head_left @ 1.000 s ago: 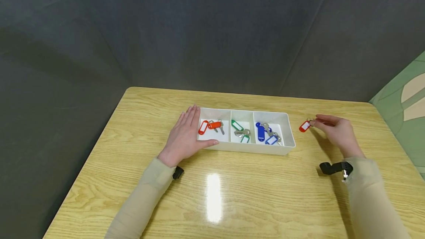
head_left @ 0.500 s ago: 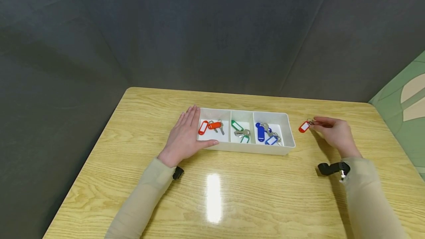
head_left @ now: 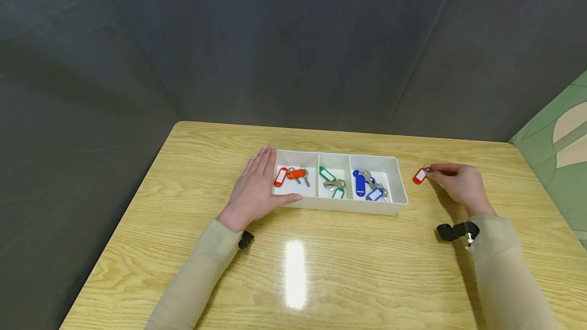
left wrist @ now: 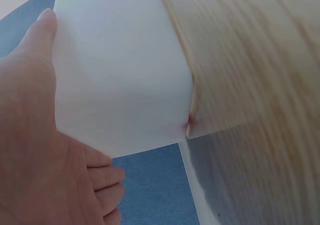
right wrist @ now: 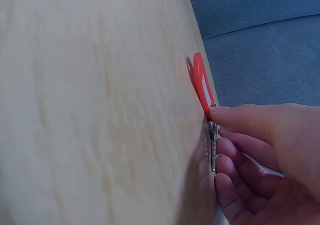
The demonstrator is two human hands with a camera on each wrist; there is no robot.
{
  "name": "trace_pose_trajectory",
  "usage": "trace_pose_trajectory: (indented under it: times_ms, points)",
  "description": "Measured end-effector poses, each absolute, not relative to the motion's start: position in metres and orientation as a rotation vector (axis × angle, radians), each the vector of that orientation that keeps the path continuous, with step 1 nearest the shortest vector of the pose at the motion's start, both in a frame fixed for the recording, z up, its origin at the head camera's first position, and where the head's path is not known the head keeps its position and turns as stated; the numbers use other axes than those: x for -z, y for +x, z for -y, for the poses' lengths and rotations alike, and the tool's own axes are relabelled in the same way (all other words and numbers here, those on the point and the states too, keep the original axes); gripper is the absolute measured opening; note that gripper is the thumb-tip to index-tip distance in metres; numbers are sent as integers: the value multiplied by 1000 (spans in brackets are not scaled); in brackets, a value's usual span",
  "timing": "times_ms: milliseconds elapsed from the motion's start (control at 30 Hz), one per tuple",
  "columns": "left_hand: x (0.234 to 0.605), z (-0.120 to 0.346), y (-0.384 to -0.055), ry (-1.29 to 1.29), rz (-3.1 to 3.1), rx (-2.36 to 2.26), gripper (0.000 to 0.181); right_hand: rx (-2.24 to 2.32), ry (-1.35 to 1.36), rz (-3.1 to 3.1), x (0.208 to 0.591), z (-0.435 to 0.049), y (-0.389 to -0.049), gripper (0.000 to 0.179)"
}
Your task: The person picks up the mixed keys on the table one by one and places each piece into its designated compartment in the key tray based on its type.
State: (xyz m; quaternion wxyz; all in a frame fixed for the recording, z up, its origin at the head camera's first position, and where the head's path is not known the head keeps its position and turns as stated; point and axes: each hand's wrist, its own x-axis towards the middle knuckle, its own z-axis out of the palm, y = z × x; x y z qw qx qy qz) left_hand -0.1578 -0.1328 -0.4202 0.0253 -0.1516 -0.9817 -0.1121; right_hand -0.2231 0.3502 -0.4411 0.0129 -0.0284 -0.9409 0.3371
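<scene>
A white three-section tray (head_left: 348, 205) stands on the table. My left hand (head_left: 252, 187) lies against its left end, fingers straight along the side and thumb over the front rim. Red-tagged keys (head_left: 296, 173) lie in the left section, green-tagged keys (head_left: 327, 173) in the middle, and blue-tagged keys (head_left: 360, 183) in the right. Right of the tray, my right hand (head_left: 458, 185) pinches a key with a red tag (head_left: 419, 175) low over the table. In the right wrist view, the thumb touches the lower end of the tag (right wrist: 201, 82), with curled fingertips along the key (right wrist: 213, 150).
The wooden table (head_left: 367, 264) reaches back to a dark grey fabric partition (head_left: 293, 55). At the far right hangs a green patterned panel (head_left: 559, 162). A black wrist camera (head_left: 451, 232) juts inward from the right wrist, close to the table.
My right hand has shifted slightly left and toward me, its fingers closer about the red-tagged key. The tag has hardly moved. My left hand and the tray stay put.
</scene>
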Motion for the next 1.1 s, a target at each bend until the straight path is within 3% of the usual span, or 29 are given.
trace_pose_trajectory:
  times_ms: [1100]
  points:
    - [422,133,-159,-477,3023,342,125,-1048,-67,2938,439,-348,-221,43]
